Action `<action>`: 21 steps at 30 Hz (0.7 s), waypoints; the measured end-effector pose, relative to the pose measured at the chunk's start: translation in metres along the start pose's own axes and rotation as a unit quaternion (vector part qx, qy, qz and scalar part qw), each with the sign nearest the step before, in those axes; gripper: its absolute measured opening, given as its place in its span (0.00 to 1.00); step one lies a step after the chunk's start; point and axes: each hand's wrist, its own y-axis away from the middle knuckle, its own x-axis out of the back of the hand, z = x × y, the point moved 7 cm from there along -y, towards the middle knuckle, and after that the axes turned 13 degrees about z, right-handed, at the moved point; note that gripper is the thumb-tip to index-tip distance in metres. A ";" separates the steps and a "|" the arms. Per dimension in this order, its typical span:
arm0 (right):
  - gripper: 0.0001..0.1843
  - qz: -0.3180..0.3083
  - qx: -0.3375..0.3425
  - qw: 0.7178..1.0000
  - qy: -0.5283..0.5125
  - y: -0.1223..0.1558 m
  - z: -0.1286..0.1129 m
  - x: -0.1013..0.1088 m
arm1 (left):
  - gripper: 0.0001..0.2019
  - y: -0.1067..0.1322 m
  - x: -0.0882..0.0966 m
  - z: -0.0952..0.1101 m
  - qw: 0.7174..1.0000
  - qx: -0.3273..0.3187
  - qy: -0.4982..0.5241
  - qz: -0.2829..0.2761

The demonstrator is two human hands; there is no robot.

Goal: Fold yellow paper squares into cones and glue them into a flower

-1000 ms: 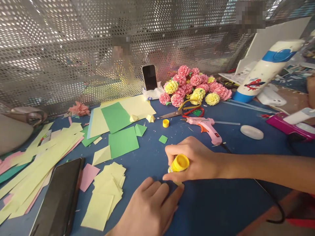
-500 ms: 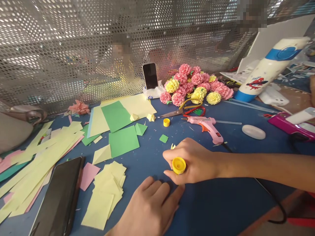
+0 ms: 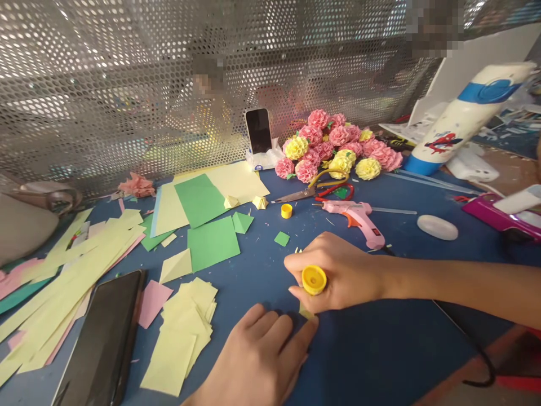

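Note:
My right hand (image 3: 338, 273) is wrapped round a yellow glue stick (image 3: 314, 279), whose round end faces the camera, tip down toward the blue table (image 3: 380, 349). Just below it my left hand (image 3: 257, 361) lies flat with fingers stretched out, pressing on a small pale yellow paper piece (image 3: 307, 313) whose corner shows at the fingertips. The glue stick's yellow cap (image 3: 286, 211) sits apart farther back.
A dark phone (image 3: 101, 338) and stacks of yellow paper squares (image 3: 186, 327) lie left. Green sheets (image 3: 211, 242), scissors (image 3: 313, 192), a pink glue gun (image 3: 355, 217) and a pile of paper flowers (image 3: 333, 149) sit behind. A perforated metal screen (image 3: 169, 84) closes the back.
My right hand has turned the glue stick more upright and shifted it slightly over the paper piece. The left hand stays pressed in place.

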 end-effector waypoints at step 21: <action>0.16 0.008 0.011 0.999 -0.047 0.002 -0.006 -0.007 | 0.15 0.001 -0.002 0.000 1.000 0.012 0.007 -0.020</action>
